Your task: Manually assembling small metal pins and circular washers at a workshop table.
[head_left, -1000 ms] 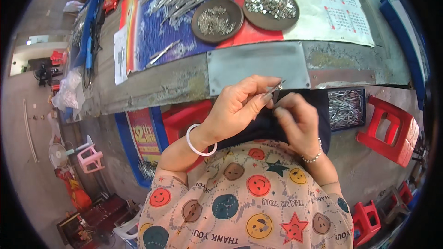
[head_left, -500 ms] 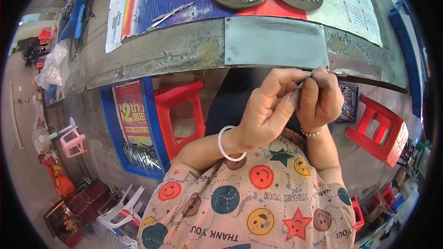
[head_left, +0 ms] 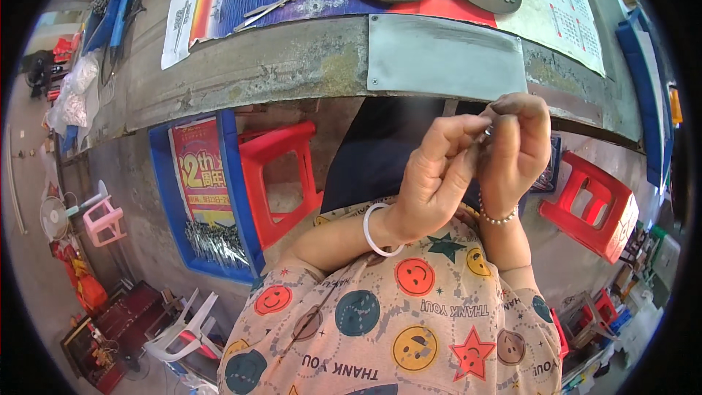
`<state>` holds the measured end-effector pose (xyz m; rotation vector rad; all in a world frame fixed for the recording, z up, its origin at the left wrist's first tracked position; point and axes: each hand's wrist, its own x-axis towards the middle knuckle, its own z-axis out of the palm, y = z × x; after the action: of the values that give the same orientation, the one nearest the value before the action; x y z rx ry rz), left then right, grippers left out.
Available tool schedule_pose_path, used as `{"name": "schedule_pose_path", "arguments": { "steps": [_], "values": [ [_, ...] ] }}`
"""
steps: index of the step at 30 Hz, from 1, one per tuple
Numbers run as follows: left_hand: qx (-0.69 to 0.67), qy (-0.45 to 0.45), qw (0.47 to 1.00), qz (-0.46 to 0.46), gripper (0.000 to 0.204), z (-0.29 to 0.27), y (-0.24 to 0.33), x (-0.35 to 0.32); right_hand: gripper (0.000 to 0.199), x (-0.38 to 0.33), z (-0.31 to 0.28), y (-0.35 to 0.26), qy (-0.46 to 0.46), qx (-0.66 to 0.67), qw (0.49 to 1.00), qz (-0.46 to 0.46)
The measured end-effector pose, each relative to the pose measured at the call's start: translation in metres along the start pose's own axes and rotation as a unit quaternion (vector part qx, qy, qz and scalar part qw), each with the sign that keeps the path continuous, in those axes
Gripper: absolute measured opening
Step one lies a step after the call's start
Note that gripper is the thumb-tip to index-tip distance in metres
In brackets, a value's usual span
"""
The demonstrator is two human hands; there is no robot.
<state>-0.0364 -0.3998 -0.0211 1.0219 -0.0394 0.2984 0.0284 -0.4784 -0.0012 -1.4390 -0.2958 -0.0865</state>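
Here the left hand (head_left: 439, 179) is pinching a small shiny metal piece (head_left: 488, 131) at its fingertips, and the right hand (head_left: 518, 139) is curling its fingers close against it; whether the right is gripping too, I can't tell. The piece is hovering just off the near edge of the bench (head_left: 292, 62), where two brown dishes (head_left: 498, 6) are holding heaps of little metal parts.
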Motion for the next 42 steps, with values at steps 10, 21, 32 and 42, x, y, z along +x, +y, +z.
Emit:
{"name": "schedule_pose_path", "arguments": {
  "steps": [10,21,32,42],
  "values": [
    [0.034,0.025,0.999,-0.012,0.031,-0.01,-0.011,0.002,0.026,0.001,-0.006,0.041,-0.085,-0.089,0.961,-0.249],
    [0.055,0.015,0.998,-0.024,0.029,-0.01,-0.016,-0.004,0.021,0.011,-0.003,0.018,-0.07,0.001,0.993,0.093],
    [0.064,0.027,0.997,0.029,0.029,-0.013,-0.017,-0.008,0.013,0.008,-0.012,0.027,-0.116,-0.212,0.943,-0.229],
    [0.06,0.06,0.996,-0.025,0.027,-0.005,-0.005,-0.008,0.018,0.003,-0.018,0.005,-0.129,0.037,0.969,0.207]
  ]
}}
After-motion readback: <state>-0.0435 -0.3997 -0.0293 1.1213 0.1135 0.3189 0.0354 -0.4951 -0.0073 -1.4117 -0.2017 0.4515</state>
